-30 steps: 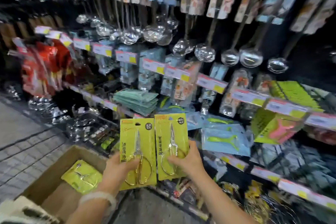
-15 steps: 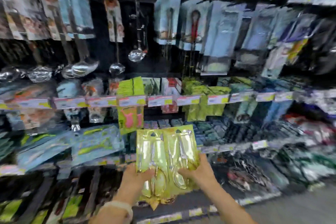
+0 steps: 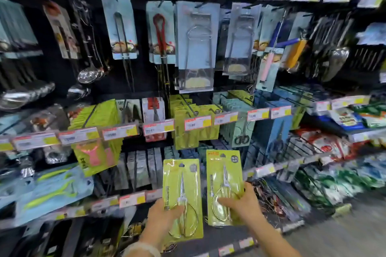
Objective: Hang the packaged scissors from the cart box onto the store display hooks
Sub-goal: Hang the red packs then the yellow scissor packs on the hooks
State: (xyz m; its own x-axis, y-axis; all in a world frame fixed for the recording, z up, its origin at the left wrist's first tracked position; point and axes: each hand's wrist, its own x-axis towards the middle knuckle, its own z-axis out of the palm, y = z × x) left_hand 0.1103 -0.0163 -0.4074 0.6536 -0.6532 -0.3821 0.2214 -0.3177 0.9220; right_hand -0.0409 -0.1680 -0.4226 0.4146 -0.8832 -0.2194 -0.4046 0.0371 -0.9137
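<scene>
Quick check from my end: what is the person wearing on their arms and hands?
Both forearms are bare, with no sleeves in view. The left hand has a pale band round its wrist. The right hand shows no glove, ring or band.

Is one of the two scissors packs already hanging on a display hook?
No: the left hand grips one scissors pack and the right hand grips the other pack, both below the hooks.

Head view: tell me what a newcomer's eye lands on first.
Two lime-green scissors packs stand upright side by side low in the centre, the left pack held by the left hand, the right pack by the right hand. Behind them, matching green packs hang on a hook in the price-tagged row, under carded tongs.
</scene>
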